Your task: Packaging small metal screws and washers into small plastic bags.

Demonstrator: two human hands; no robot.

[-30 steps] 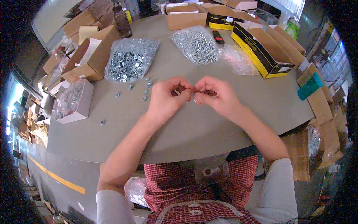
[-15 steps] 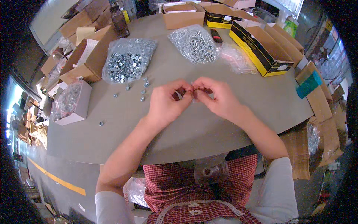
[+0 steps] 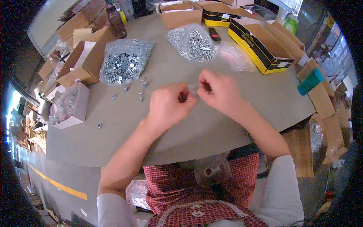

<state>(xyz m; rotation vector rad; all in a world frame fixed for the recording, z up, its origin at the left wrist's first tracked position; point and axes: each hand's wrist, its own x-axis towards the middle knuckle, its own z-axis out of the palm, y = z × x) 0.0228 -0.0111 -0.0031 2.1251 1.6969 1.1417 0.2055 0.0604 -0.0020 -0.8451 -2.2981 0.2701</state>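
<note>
2 hands met above the tabletop [image 3: 234, 125]: left hand [image 3: 167, 106] and right hand [image 3: 219, 90] each pinched a small clear bag [image 3: 193, 89] between them. Judged light, limp, slippery; best gripped at its edges.

A small clear plastic bag [image 3: 193, 89] is pinched between the fingertips of both hands, held just above the grey tabletop near its middle. It looks crumpled, and its contents cannot be made out.
</note>
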